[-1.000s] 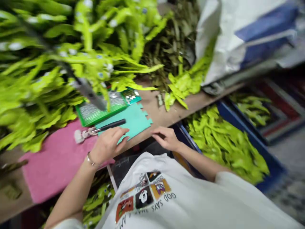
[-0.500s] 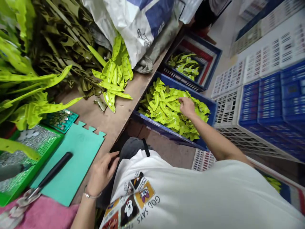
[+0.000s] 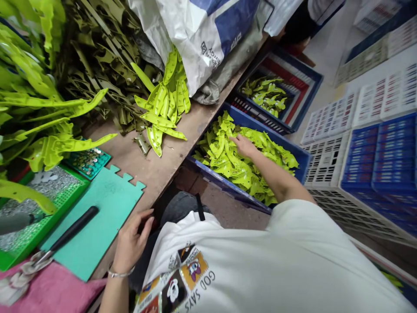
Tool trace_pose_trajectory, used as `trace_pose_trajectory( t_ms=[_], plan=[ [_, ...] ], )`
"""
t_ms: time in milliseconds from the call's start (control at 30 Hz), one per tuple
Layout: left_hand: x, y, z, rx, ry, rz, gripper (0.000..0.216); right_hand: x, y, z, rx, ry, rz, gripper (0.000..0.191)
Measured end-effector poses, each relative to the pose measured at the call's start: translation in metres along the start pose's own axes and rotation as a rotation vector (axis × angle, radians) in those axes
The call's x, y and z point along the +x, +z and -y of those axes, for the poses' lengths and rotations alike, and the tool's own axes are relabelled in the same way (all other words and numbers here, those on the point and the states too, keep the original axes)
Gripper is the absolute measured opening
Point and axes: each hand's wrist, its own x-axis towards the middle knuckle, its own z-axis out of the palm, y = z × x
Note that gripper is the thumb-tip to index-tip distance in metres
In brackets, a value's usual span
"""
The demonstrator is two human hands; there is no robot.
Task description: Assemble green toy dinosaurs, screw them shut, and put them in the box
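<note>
My right hand (image 3: 245,146) reaches over a blue crate (image 3: 230,190) heaped with lime-green plastic parts (image 3: 224,161). Its fingers are stretched out and touch the top of the heap; nothing shows gripped in them. By the table edge, my left hand (image 3: 134,239) is held with fingers loosely curved and thumb apart, holding nothing. Beside it lies a teal foam mat (image 3: 107,217). Across the mat rests a tool with a black handle (image 3: 76,228), its metal end wrapped in cloth.
A green basket (image 3: 73,204) of small metal pieces and a teal tray (image 3: 89,161) stand at left. More lime parts (image 3: 163,104), olive parts (image 3: 97,56) and a white sack (image 3: 182,39) cover the table's back. Another crate (image 3: 301,104) and stacked crates (image 3: 365,152) stand right.
My right hand has shifted left across the heap, and its fingers have straightened. My left hand stays near the table edge. The whole view has turned slightly.
</note>
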Motion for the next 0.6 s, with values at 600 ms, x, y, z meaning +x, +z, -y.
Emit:
trace_pose_trajectory(
  t_ms=[600],
  plan=[
    [-0.001, 0.005, 0.010, 0.024, -0.041, 0.009, 0.031, -0.032, -0.060, -0.016, 0.094, 0.284, -0.389, 0.047]
  ],
)
